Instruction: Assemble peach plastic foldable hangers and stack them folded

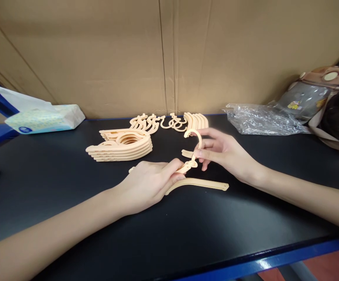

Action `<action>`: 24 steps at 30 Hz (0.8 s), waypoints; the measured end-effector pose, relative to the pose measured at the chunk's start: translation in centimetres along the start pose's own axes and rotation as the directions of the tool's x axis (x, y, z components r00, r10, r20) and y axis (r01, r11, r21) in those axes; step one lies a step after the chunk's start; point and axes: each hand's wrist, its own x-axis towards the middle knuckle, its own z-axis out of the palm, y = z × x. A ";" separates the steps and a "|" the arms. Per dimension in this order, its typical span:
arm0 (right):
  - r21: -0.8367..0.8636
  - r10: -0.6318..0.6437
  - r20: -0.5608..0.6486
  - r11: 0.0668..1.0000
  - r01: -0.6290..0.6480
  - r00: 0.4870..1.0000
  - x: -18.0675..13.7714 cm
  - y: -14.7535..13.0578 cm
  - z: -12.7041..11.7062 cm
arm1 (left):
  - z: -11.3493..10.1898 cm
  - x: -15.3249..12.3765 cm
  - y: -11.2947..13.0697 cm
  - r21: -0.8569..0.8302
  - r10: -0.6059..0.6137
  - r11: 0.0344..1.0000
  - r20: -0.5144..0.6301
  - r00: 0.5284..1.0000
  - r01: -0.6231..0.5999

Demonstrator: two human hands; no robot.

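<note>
Closed round a peach-coloured plastic hanger arm (pixel 183 168) is my left hand (pixel 148 183), low over the black table. My right hand (pixel 219 154) pinches a curved hanger hook (pixel 199 140) between thumb and fingers. The hook's lower end meets the end of the arm; whether they are locked together I cannot tell. A loose hanger arm (pixel 201 182) lies on the table just in front of my hands. Another piece (pixel 187 153) shows partly behind my right fingers. To the left of them sits a stack of folded hangers (pixel 122 148).
Along the cardboard wall (pixel 113 58) lie several loose hooks (pixel 173 121) and a row of hanger arms (pixel 197 121). A tissue pack (pixel 46 119) is at left. Crumpled clear plastic (pixel 260 119) and a bottle (pixel 306 95) stand at right. The table's blue edge (pixel 263 263) runs in front.
</note>
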 end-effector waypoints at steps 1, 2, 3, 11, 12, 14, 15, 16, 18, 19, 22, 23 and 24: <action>-0.006 -0.005 -0.002 1.000 0.005 1.000 0.0 0.0 0.0 | 0.0 0.0 0.0 0.003 -0.005 1.000 0.007 1.000 0.005; -0.009 -0.010 -0.003 1.000 0.010 1.000 0.0 0.0 0.0 | 0.0 0.0 0.0 0.007 -0.010 1.000 0.015 1.000 0.009; -0.010 -0.014 -0.002 1.000 0.014 1.000 0.0 0.0 0.0 | -0.1 0.1 0.1 0.011 -0.013 1.000 0.023 1.000 0.012; -0.040 -0.078 0.014 0.996 0.079 0.997 -0.1 0.2 0.0 | -0.1 0.2 0.3 0.093 -0.029 0.995 0.023 0.999 0.027; -0.043 -0.079 0.018 0.996 0.080 0.997 -0.1 0.2 0.0 | -0.1 0.2 0.3 0.104 -0.028 0.994 0.020 0.999 0.025; -0.054 -0.069 0.019 0.996 0.070 0.997 -0.1 0.2 0.0 | -0.1 0.3 0.3 0.119 -0.025 0.993 0.015 1.000 0.023; -0.059 -0.065 0.016 0.996 0.065 0.998 -0.2 0.2 0.1 | -0.1 0.3 0.3 0.127 -0.025 0.992 0.011 1.000 0.023; -0.065 -0.063 0.015 0.996 0.063 0.998 -0.2 0.2 0.1 | 0.0 0.2 0.3 0.136 -0.025 0.990 0.006 1.000 0.024; -0.079 -0.067 0.013 0.995 0.067 0.998 -0.2 0.1 0.2 | 0.1 0.2 0.3 0.152 -0.024 0.988 -0.001 1.000 0.024; -0.091 -0.072 0.011 0.993 0.072 0.997 -0.2 0.0 0.2 | 0.1 0.2 0.3 0.158 -0.019 0.987 -0.002 1.000 0.020; -0.153 -0.091 -0.003 0.984 0.089 0.996 -0.3 -0.2 0.4 | 0.2 0.1 0.3 0.166 -0.011 0.986 -0.003 1.000 0.011; -0.171 -0.095 -0.006 0.981 0.093 0.995 -0.4 -0.3 0.4 | 0.2 0.0 0.3 0.169 -0.012 0.986 -0.003 1.000 0.012; -0.183 -0.099 -0.004 0.978 0.097 0.995 -0.4 -0.4 0.4 | 0.2 0.0 0.3 0.172 -0.013 0.985 -0.002 1.000 0.013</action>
